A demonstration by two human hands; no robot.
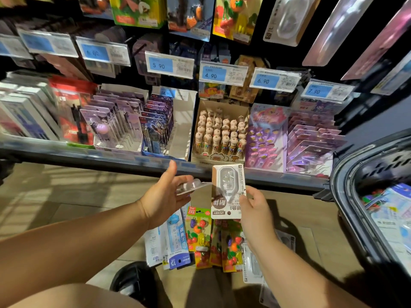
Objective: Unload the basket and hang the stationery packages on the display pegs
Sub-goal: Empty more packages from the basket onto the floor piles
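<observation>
Sorting looks like the step in hand: the right hand (255,210) pinches a white correction-tape package (226,190) by its edge, while a clear blister pack (191,185) lies across the left hand (164,196), thumb lifted, and I cannot tell whether its fingers grip. Next, the hang hole likely must meet the peg of matching packages (287,21) upper right. The dark basket (347,196) at right holds more flat packs (389,210); ruler and eraser packs (200,238) lie below the hands.

The left grip (164,196) and right grip (255,210) are bare hands on bare forearms (77,245), unsleeved to the edge of view. A glossy black round-toed shoe (133,283) shows below.
</observation>
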